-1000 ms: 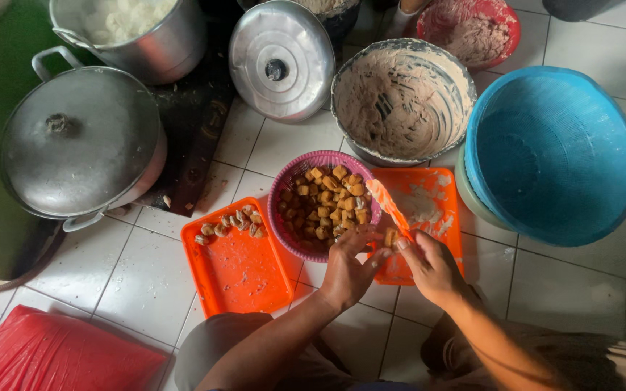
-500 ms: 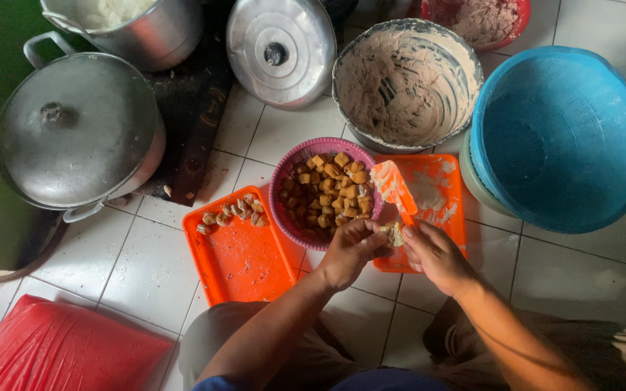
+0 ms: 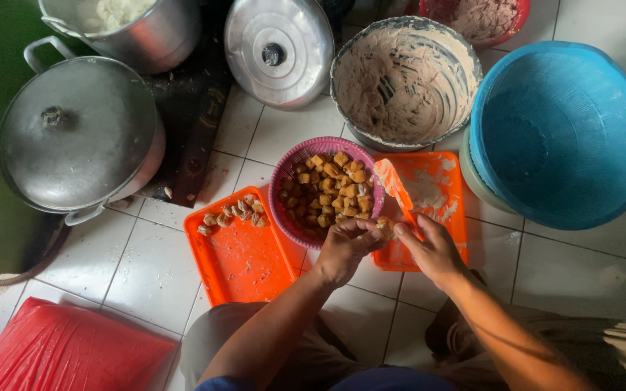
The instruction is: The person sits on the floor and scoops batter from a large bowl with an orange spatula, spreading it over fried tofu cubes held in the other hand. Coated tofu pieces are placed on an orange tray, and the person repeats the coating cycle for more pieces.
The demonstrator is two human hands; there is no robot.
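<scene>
My left hand [image 3: 345, 247] pinches a small fried tofu puff [image 3: 384, 227] just in front of the pink basket [image 3: 285, 190], which is full of golden tofu puffs. My right hand [image 3: 432, 250] grips an orange spatula [image 3: 394, 187] smeared with pale paste, its blade pointing up over the right orange tray [image 3: 451, 190]. The two hands meet at the puff. The left orange tray [image 3: 237, 253] carries a short row of filled puffs [image 3: 232, 215] along its far edge.
A paste-smeared metal bowl [image 3: 405, 80] stands behind the basket, a big blue basin [image 3: 561, 130] at right, a red bowl [image 3: 477, 17] at the back. Two metal pots [image 3: 81, 137] [image 3: 121, 25], a loose lid [image 3: 279, 49], a green mat and a red bag [image 3: 67, 351] fill the left.
Both hands stay together at the basket's near edge. The spatula blade has tilted slightly while my left hand keeps turning the puff.
</scene>
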